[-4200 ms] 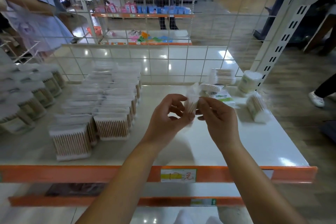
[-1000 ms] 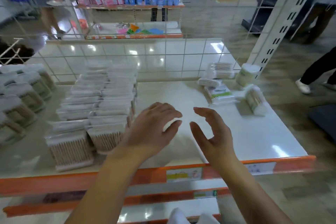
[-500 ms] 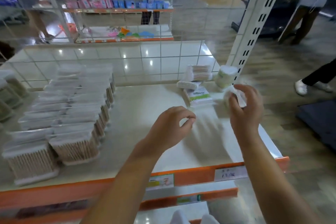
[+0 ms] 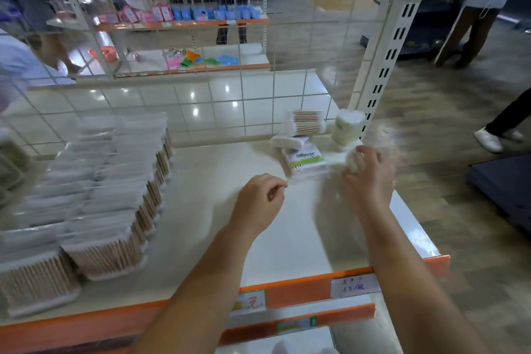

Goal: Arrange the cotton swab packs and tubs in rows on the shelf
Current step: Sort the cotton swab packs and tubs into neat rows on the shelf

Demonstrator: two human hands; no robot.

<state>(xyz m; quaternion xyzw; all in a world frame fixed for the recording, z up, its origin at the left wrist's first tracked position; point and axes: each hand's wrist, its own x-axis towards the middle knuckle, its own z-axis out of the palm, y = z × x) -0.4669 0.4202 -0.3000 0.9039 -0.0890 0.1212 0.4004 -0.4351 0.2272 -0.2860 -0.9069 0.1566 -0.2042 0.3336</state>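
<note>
Rows of clear cotton swab packs (image 4: 115, 204) fill the left half of the white shelf (image 4: 218, 238). At the back right lie three loose packs: one upright against the wire grid (image 4: 306, 122), a small white one (image 4: 288, 141), and a green-labelled one (image 4: 306, 162). An upright tub (image 4: 347, 128) stands by the white post. My right hand (image 4: 369, 175) grips a lying tub (image 4: 354, 162) near the shelf's right edge; most of that tub is hidden by my fingers. My left hand (image 4: 260, 201) hovers over the shelf middle, fingers loosely curled, holding nothing.
A wire grid (image 4: 241, 100) backs the shelf, and a slotted white post (image 4: 385, 66) rises at the back right corner. The orange front rail (image 4: 298, 293) carries price labels. People stand in the aisle on the right and behind the grid on the left.
My right hand has dropped a little with the lying tub in its grip. The view has swung slightly right. My left hand stays over the shelf middle.
</note>
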